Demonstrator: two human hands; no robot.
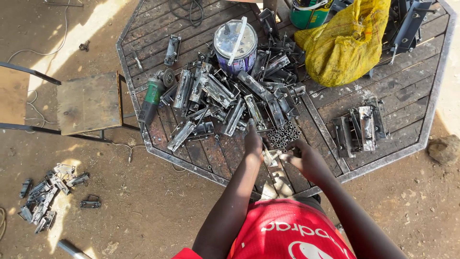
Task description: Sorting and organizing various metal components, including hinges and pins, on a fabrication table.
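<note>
Nearest the camera, the right hand (301,158) is curled around a small grey metal piece (286,156), held just above the near edge of the dark octagonal slatted metal surface (383,96). The left hand (252,139) reaches farther out, fingers loosely together, touching the near side of the heap of grey stamped-metal latch parts (225,98); I cannot tell whether it grips one. Just beside it lies a cluster of short dark metal tubes (283,134), which a nudge from either wrist could scatter through the slat gaps. The parts look sharp-edged, so a bare-handed pull from the tangled heap risks a cut or a slide. Farther off, the green angle grinder (152,98) sits at the rim and could topple if the heap shifts against it.
</note>
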